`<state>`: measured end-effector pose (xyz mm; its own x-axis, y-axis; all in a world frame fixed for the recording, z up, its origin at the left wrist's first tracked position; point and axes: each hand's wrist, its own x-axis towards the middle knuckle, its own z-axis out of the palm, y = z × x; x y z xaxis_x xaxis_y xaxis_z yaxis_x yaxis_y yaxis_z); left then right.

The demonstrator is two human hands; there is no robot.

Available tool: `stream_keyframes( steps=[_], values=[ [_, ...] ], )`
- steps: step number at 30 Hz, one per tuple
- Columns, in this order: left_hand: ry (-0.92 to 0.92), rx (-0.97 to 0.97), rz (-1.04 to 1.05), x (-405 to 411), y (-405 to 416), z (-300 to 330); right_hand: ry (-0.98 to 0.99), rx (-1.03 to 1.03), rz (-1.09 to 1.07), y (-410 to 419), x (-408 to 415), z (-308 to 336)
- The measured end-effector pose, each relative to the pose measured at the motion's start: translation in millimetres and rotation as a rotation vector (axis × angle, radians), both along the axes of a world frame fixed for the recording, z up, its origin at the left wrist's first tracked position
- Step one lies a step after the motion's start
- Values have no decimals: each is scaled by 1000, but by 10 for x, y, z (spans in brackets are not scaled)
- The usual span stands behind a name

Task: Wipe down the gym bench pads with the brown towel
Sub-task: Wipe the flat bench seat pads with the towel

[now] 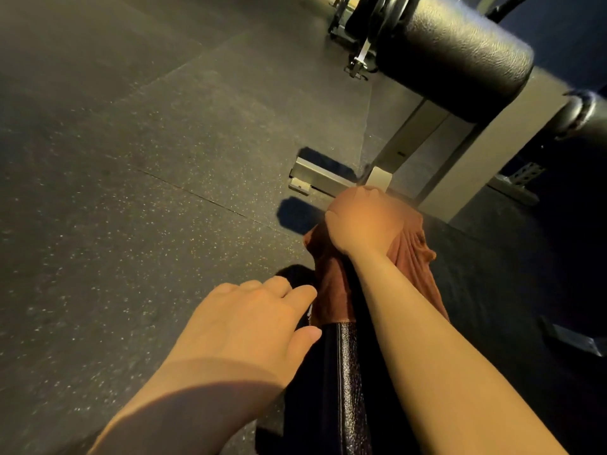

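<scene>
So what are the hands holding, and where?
The right hand grips the brown towel at its bunched top, on the bench pad. The left hand holds nothing.

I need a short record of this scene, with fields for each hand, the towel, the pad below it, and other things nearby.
right hand: right hand presses on the brown towel, fingers curled over its far end
left hand: left hand open, beside the pad, holding nothing
towel: brown towel draped over the narrow pad
pad: narrow black pad, glossy, running away from the camera
nearby: large black roller pad on a white frame; speckled rubber floor
</scene>
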<state>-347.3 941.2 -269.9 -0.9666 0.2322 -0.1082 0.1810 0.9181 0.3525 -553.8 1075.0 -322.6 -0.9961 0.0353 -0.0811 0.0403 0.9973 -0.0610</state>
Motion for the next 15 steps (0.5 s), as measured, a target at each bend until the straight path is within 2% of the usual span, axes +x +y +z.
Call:
stream_keyframes(
  steps=[6, 15],
  values=[
    [51, -35, 23, 15, 28, -24, 31, 13, 121, 123, 338, -63],
    [94, -115, -23, 109, 228, -23, -29, 18, 364, 381, 1421, -100]
  ],
)
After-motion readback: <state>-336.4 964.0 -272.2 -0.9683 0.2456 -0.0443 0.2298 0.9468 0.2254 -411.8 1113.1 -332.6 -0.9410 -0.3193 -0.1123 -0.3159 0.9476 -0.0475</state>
